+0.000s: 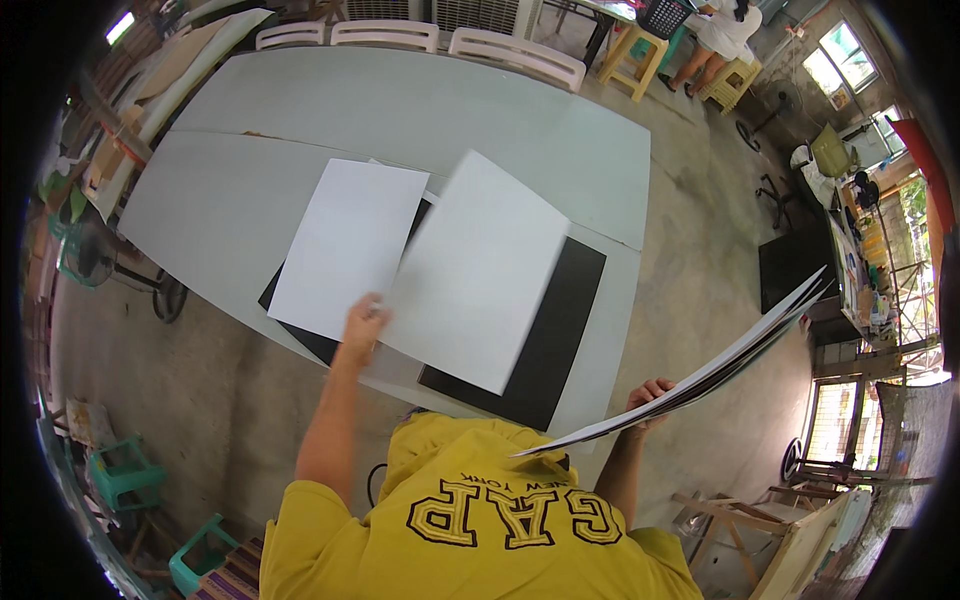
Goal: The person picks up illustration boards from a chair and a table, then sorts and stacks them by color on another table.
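Note:
My left hand [365, 322] is closed at the lower left corner of a large white sheet [485, 270], which is tilted and slightly blurred above the table. Beside it lies another white sheet [350, 240], over a black sheet whose edge [305, 342] sticks out below. A second black sheet [565, 335] lies partly under the lifted white one. Out to the right, my right hand [650, 393] grips a stack of large sheets [710, 370], seen nearly edge-on, with white and dark layers. The stack bends upward at its far end.
The sheets lie on a wide grey table [540, 120] with a seam across it. White chairs [385, 36] line its far side. A person [720, 40] stands at the far right by yellow stools [635, 60]. Green stools [125, 472] stand at the lower left, a wooden frame [740, 520] at the lower right.

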A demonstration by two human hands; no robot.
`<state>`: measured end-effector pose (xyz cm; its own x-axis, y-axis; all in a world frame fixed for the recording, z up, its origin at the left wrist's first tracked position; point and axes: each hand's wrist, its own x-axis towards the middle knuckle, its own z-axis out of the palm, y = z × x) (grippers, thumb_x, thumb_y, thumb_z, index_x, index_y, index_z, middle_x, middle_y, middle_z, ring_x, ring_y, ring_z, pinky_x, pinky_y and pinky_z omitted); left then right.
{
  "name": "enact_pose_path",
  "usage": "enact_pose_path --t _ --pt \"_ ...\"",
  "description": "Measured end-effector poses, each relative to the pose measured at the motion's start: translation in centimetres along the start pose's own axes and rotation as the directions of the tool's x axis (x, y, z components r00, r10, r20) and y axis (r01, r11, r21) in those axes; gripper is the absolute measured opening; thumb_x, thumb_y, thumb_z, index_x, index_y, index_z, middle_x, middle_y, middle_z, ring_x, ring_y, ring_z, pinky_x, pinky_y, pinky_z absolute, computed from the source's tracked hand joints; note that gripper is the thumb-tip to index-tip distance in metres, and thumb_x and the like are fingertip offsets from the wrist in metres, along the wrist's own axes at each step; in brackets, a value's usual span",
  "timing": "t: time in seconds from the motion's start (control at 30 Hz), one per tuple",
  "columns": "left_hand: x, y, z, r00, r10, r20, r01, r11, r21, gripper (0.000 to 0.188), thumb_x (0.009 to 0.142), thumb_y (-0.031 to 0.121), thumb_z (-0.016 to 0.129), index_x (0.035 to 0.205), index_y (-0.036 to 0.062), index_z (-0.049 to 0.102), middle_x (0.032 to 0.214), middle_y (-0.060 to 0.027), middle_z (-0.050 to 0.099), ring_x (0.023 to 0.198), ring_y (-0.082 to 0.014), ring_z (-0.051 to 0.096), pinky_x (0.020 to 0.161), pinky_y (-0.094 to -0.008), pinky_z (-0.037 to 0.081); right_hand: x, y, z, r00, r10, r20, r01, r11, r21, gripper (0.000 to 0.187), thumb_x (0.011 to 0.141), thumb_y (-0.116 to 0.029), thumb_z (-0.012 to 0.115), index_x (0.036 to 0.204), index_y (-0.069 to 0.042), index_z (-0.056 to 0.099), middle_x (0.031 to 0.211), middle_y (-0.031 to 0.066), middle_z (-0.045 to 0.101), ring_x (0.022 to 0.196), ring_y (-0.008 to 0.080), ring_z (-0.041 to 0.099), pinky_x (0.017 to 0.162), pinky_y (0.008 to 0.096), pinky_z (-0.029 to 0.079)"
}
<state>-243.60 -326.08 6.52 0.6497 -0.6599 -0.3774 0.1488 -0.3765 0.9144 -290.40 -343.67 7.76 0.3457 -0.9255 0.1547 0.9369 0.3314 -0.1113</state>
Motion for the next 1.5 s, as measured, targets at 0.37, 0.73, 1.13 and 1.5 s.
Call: enact_pose_path --t 0.37,0.73,1.13,1.5 --pt "0.9 4.3 -15.9 0.946 0.001 -0.323 -0.087 0.963 -0.254 0.019 0.082 0.007 0.055 0.101 0.0046 0.050 0.081 -0.0067 0.060 0.069 -0.0128 0.059 0.062 -0.0256 0.049 -0.4 -0.8 -2.3 0.986 0.084 0.145 -0.108 0.980 0.166 0.022 0.084 -0.017 0.053 0.099 -0.002 0.057 0.094 0.0063 0.060 0.082 0.0174 0.056 0.068 0.0271 0.045" --pt "0.0 0.9 -10.8 0.996 -0.088 -0.019 0.065 0.845 -0.530 0.031 0.081 0.010 0.057 0.109 0.0072 0.044 0.095 -0.0057 0.058 0.086 -0.0165 0.057 0.073 -0.0370 0.050 0.0 0.0 0.0 0.973 0.205 0.106 -0.220 0.963 0.158 0.024 0.085 -0.015 0.049 0.105 -0.002 0.053 0.093 0.0083 0.058 0.077 0.0212 0.052 0.064 0.0274 0.043" --pt "-2.9 -2.4 10.8 0.899 -0.121 0.422 0.195 0.971 -0.137 0.024 0.080 0.008 0.055 0.103 0.0021 0.051 0.085 -0.0072 0.059 0.077 -0.0138 0.055 0.071 -0.0295 0.046 3.2 -0.9 -0.5 0.785 -0.007 -0.619 -0.474 0.636 -0.609 0.051 0.073 -0.013 0.066 0.117 0.000 0.044 0.112 0.0152 0.052 0.102 0.0307 0.051 0.089 0.0433 0.042" --pt "-6.2 -1.7 11.9 0.921 0.192 0.338 -0.368 0.713 0.597 0.033 0.074 0.016 0.060 0.104 0.0037 0.054 0.096 -0.0183 0.053 0.092 -0.0333 0.050 0.081 -0.0398 0.040 3.9 -1.1 -3.4 0.627 0.042 -0.778 -0.700 0.470 -0.538 0.046 0.072 -0.007 0.065 0.113 0.001 0.047 0.107 0.0168 0.054 0.096 0.0314 0.055 0.087 0.0439 0.044"
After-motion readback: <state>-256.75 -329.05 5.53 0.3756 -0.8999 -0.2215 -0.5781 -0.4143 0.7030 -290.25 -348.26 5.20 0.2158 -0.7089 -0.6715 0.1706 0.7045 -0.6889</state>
